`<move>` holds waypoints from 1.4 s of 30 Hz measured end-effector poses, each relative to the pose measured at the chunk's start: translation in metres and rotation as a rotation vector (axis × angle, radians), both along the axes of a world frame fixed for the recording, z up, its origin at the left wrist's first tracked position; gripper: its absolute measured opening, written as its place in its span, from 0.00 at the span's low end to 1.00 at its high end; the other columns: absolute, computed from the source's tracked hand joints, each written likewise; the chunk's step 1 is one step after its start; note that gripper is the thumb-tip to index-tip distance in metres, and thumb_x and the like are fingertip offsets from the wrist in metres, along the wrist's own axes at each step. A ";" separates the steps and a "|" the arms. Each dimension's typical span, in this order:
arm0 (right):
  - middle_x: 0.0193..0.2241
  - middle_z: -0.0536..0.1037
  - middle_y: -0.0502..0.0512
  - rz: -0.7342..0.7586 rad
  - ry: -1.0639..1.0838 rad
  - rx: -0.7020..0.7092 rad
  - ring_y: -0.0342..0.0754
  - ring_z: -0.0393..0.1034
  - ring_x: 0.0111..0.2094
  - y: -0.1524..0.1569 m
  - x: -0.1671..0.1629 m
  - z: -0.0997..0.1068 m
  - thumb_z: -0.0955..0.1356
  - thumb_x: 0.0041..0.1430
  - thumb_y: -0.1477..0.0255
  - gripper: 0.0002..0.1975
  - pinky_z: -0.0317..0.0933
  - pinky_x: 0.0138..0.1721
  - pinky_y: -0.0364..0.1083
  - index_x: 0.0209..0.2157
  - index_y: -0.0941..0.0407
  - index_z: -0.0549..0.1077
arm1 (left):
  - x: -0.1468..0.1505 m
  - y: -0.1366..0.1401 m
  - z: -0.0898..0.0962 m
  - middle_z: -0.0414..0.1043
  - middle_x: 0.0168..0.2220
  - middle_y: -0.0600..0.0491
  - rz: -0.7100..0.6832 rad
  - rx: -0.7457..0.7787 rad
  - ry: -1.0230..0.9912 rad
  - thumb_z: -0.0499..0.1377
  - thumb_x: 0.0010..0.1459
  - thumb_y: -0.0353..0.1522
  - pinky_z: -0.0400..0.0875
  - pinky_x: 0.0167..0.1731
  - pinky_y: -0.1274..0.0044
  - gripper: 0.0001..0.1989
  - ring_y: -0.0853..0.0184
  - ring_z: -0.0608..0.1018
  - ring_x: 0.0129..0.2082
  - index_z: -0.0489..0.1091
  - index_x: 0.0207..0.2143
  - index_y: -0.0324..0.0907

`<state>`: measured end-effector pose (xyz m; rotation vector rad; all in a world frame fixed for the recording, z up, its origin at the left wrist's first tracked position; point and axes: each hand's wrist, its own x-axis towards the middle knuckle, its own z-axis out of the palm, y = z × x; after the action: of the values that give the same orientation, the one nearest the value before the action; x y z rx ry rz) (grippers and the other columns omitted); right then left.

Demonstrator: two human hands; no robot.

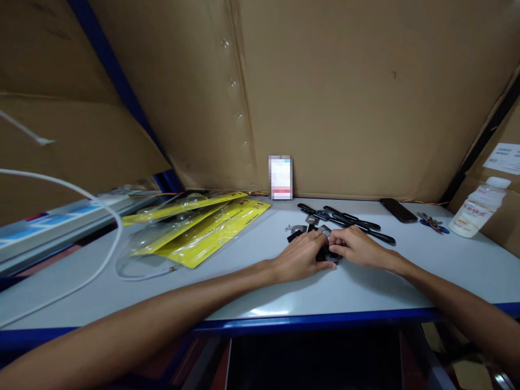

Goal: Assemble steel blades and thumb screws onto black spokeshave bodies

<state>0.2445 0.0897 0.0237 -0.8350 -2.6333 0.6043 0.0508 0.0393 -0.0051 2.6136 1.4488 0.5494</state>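
Observation:
My left hand (298,255) rests over a dark metal piece (324,253) on the table, its fingers curled around it and the thumb along the near side. Most of that piece is hidden, so its kind cannot be told. Close against it, my right hand (357,246) is closed in a pinch at the piece's right side; what the fingertips hold is hidden. Just behind the hands lie black two-handled tools that look like spokeshaves (349,218). Small grey metal plates (312,220) and other dark bits lie by the left fingers.
Yellow-backed clear plastic packages (219,230) are piled at left, near a white cable (117,238) and a power strip (52,219). A lit phone (280,177) leans on the cardboard wall. At right are a dark phone (398,210), keys (433,222) and a white bottle (479,208).

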 end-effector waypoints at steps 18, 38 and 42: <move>0.27 0.73 0.51 0.144 -0.124 0.207 0.44 0.63 0.27 -0.005 0.007 0.004 0.64 0.65 0.80 0.10 0.52 0.32 0.43 0.29 0.57 0.69 | -0.004 -0.004 0.010 0.79 0.34 0.45 0.058 0.018 0.250 0.55 0.64 0.54 0.71 0.32 0.67 0.26 0.51 0.81 0.32 0.69 0.46 0.40; 0.22 0.71 0.45 0.027 -0.024 0.047 0.43 0.60 0.24 -0.008 0.001 0.002 0.62 0.57 0.83 0.09 0.51 0.31 0.43 0.33 0.55 0.68 | -0.004 -0.010 0.014 0.78 0.28 0.44 0.045 0.054 0.357 0.50 0.68 0.48 0.72 0.31 0.65 0.25 0.51 0.81 0.27 0.70 0.53 0.38; 0.23 0.73 0.46 0.122 -0.103 -0.055 0.43 0.63 0.25 -0.007 0.009 0.018 0.66 0.61 0.78 0.05 0.51 0.29 0.42 0.37 0.56 0.72 | -0.004 -0.009 0.014 0.77 0.26 0.45 0.040 0.052 0.349 0.49 0.68 0.50 0.71 0.31 0.65 0.27 0.51 0.80 0.27 0.71 0.53 0.39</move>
<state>0.2539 0.0822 0.0421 -0.7434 -2.7893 0.6856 0.0468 0.0306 0.0088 2.8341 1.5990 0.1364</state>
